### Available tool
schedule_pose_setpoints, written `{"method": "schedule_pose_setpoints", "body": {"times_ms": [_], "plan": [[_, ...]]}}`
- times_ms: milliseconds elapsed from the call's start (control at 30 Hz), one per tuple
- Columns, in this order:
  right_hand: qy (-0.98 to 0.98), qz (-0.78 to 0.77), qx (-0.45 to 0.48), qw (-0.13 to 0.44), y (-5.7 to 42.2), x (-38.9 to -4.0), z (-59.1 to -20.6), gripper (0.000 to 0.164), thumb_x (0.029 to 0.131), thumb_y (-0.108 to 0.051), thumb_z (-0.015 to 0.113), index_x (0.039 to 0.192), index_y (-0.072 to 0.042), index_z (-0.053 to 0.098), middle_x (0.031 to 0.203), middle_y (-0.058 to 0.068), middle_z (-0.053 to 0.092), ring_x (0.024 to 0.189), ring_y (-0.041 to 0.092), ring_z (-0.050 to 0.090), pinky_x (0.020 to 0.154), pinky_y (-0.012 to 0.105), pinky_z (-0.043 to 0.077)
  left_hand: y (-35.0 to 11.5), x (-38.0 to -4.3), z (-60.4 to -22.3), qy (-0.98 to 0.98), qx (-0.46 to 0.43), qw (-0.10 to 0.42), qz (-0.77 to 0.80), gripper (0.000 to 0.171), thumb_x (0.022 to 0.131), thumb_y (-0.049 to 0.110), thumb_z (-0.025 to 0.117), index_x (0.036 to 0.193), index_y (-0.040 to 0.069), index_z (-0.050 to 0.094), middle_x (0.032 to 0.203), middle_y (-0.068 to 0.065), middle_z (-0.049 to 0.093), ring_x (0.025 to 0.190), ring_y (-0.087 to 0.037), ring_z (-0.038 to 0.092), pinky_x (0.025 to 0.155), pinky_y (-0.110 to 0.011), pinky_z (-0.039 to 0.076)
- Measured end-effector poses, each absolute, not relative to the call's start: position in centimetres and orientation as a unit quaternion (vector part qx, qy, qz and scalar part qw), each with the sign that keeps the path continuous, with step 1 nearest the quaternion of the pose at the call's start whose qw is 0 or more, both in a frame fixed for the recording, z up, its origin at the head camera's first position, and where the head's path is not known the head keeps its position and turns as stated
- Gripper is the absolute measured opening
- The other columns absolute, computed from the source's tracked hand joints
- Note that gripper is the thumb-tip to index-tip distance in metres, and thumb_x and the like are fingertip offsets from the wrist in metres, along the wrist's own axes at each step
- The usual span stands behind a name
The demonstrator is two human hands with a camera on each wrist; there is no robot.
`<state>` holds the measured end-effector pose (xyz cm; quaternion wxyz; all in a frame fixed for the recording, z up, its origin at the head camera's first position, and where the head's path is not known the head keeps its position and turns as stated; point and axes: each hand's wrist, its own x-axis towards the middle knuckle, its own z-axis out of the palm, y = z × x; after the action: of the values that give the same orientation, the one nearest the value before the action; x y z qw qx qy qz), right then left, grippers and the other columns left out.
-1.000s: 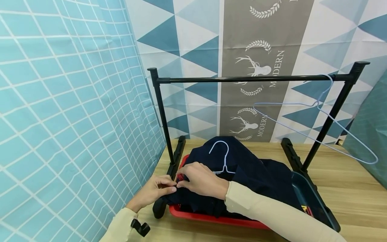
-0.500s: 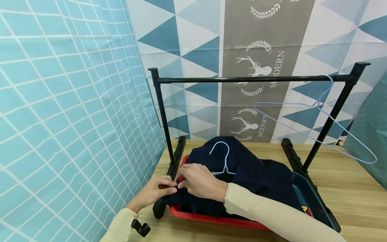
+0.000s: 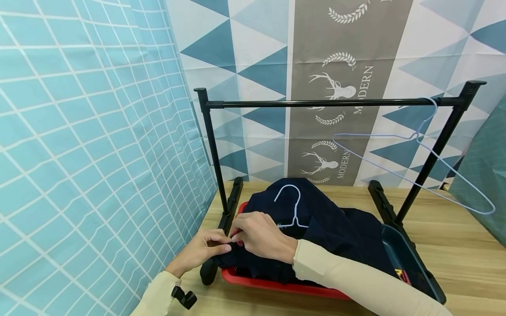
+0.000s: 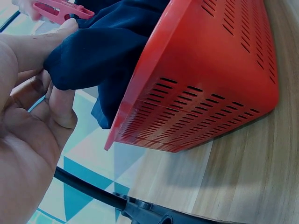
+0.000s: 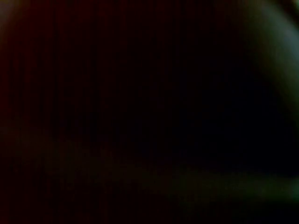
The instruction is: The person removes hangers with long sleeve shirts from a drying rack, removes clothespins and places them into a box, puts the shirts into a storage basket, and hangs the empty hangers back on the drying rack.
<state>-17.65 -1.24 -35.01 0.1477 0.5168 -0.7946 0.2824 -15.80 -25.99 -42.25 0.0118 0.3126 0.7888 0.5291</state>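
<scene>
A dark navy garment (image 3: 332, 228) lies heaped over the red basket (image 4: 201, 79), with the hook of a pale hanger (image 3: 296, 206) standing out of it. My left hand (image 3: 203, 250) pinches a folded edge of the cloth between thumb and fingers at the basket's left end. Close beside it, my right hand (image 3: 262, 235) holds a pink clothespin (image 4: 60, 10), whose jaw end meets the dark cloth in the left wrist view. In the head view the right fingers mostly cover the clothespin. The right wrist view is almost black.
A black rack (image 3: 316, 104) spans above the basket, its left foot (image 3: 209, 270) near my left hand. Another pale wire hanger (image 3: 419, 136) hangs at its right end. A dark green tray (image 3: 411, 259) with small red and yellow items stands on the right.
My right fingers have shifted slightly at the cloth edge, and less of the clothespin shows in the head view. The left hand keeps its place, still pinching the garment.
</scene>
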Motion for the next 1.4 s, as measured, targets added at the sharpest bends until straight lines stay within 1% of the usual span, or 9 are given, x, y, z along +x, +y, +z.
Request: {"method": "schedule_pose_setpoints", "body": {"times_ms": [233, 333, 533, 633, 733, 900, 1000, 1200, 1400], "plan": [[-0.788, 0.317, 0.507, 0.150, -1.3, -17.9, -35.1, 0.009, 0.092, -0.011, 0.078, 0.086, -0.017, 0.077, 0.081, -0.008, 0.069, 0.072, 0.000, 0.060, 0.065, 0.012, 0.046, -25.9, -15.8, -42.2, 0.798, 0.300, 0.011, 0.523, 0.016, 0.097, 0.008, 0.071, 0.110, 0.009, 0.082, 0.091, -0.006, 0.069, 0.075, -0.011, 0.056, 0.064, -0.025, 0.048], [-0.785, 0.329, 0.501, 0.153, -1.3, -18.0, -35.1, 0.010, 0.092, -0.011, 0.078, 0.084, -0.016, 0.077, 0.079, -0.008, 0.070, 0.071, 0.001, 0.060, 0.064, 0.013, 0.047, -25.9, -15.8, -42.3, 0.799, 0.300, 0.011, 0.521, 0.016, 0.097, 0.007, 0.071, 0.109, 0.009, 0.081, 0.090, -0.006, 0.068, 0.075, -0.011, 0.056, 0.065, -0.026, 0.049], [-0.777, 0.345, 0.503, 0.159, -1.3, -17.9, -34.7, 0.010, 0.091, -0.010, 0.080, 0.084, -0.016, 0.076, 0.079, -0.008, 0.069, 0.071, 0.000, 0.060, 0.063, 0.012, 0.046, -26.0, -15.8, -42.3, 0.800, 0.296, 0.012, 0.521, 0.017, 0.097, 0.007, 0.071, 0.111, 0.008, 0.081, 0.095, -0.008, 0.070, 0.079, -0.012, 0.058, 0.067, -0.027, 0.051], [-0.780, 0.350, 0.499, 0.141, -1.1, -17.9, -34.4, 0.007, 0.091, -0.009, 0.079, 0.087, -0.015, 0.077, 0.081, -0.007, 0.070, 0.073, 0.000, 0.060, 0.064, 0.013, 0.048, -26.0, -15.8, -42.4, 0.803, 0.292, 0.012, 0.520, 0.017, 0.098, 0.008, 0.071, 0.111, 0.009, 0.081, 0.096, -0.007, 0.071, 0.080, -0.012, 0.059, 0.068, -0.027, 0.051], [-0.790, 0.351, 0.490, 0.109, -0.9, -18.0, -34.1, 0.002, 0.093, -0.011, 0.078, 0.093, -0.012, 0.078, 0.081, -0.008, 0.070, 0.073, 0.000, 0.059, 0.064, 0.016, 0.048, -26.1, -15.8, -42.4, 0.805, 0.290, 0.012, 0.517, 0.017, 0.097, 0.009, 0.071, 0.111, 0.009, 0.081, 0.095, -0.007, 0.071, 0.078, -0.012, 0.058, 0.067, -0.027, 0.051], [-0.808, 0.344, 0.474, 0.071, -0.3, -18.0, -33.8, 0.015, 0.094, -0.018, 0.077, 0.108, -0.011, 0.078, 0.085, -0.011, 0.070, 0.063, 0.002, 0.051, 0.056, 0.020, 0.040, -26.1, -15.8, -42.4, 0.807, 0.291, 0.015, 0.514, 0.017, 0.098, 0.009, 0.071, 0.111, 0.009, 0.081, 0.095, -0.006, 0.071, 0.077, -0.012, 0.058, 0.066, -0.028, 0.051], [-0.814, 0.344, 0.465, 0.056, 0.1, -17.9, -33.7, 0.023, 0.095, -0.021, 0.077, 0.115, -0.011, 0.078, 0.090, -0.010, 0.071, 0.058, 0.004, 0.047, 0.053, 0.021, 0.038, -26.2, -15.8, -42.5, 0.807, 0.289, 0.017, 0.516, 0.017, 0.098, 0.009, 0.071, 0.112, 0.009, 0.081, 0.094, -0.006, 0.071, 0.077, -0.012, 0.058, 0.066, -0.027, 0.051], [-0.821, 0.347, 0.451, 0.045, 1.0, -17.9, -33.3, 0.026, 0.096, -0.026, 0.076, 0.118, -0.012, 0.077, 0.096, -0.008, 0.072, 0.056, 0.003, 0.050, 0.055, 0.022, 0.044, -26.1, -15.7, -42.5, 0.800, 0.292, 0.017, 0.524, 0.017, 0.098, 0.009, 0.071, 0.111, 0.008, 0.081, 0.093, -0.007, 0.070, 0.077, -0.011, 0.057, 0.065, -0.027, 0.050], [-0.821, 0.350, 0.448, 0.058, 2.1, -17.8, -33.0, 0.027, 0.096, -0.028, 0.076, 0.118, -0.012, 0.076, 0.097, -0.010, 0.072, 0.056, 0.002, 0.049, 0.054, 0.023, 0.044, -26.2, -15.7, -42.6, 0.795, 0.292, 0.018, 0.532, 0.017, 0.098, 0.007, 0.071, 0.112, 0.008, 0.081, 0.093, -0.009, 0.070, 0.078, -0.011, 0.057, 0.065, -0.027, 0.051]]}}
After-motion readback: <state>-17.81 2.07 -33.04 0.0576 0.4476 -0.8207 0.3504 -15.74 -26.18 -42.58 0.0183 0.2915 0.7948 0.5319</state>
